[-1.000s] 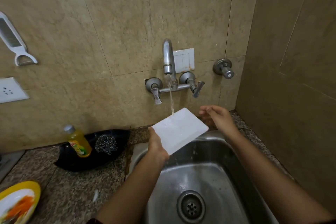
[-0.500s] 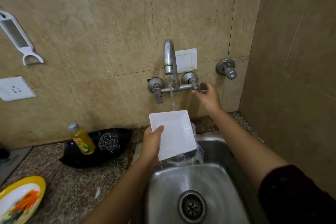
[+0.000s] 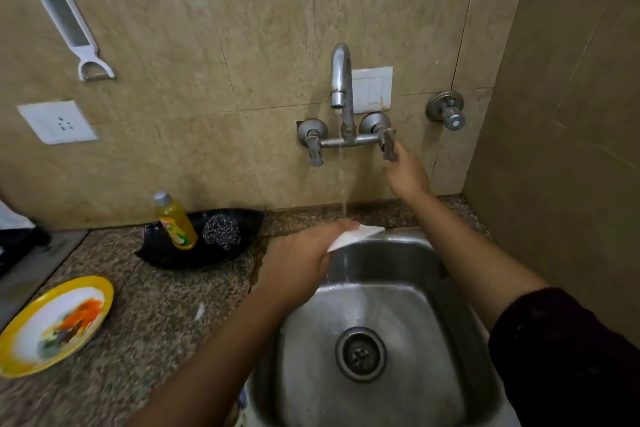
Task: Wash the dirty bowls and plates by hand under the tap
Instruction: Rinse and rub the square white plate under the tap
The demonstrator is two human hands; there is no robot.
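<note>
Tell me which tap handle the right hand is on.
The right handle, on the sink's wall-corner side. The right hand has its fingers on it; the left handle hangs untouched beside the water stream.

Sink (image 3: 391, 388) sits right of the surface (image 3: 145, 326), against the back wall. Tap (image 3: 341, 87) on that wall, above the sink's rear edge. Left hand (image 3: 301, 260) over the sink's rear-left corner, holding a plate (image 3: 353, 236) under the tap. Right hand (image 3: 407, 173) at the tap's right lever (image 3: 388, 146). Tray (image 3: 201, 246) on the surface by the wall, left of the sink; bottle (image 3: 175, 222) and scrubber (image 3: 221, 230) in it, bottle on the left. Dirty plate (image 3: 52, 326) on the surface, front left. Peeler (image 3: 69, 24) on the wall above the socket (image 3: 57, 121).
</note>
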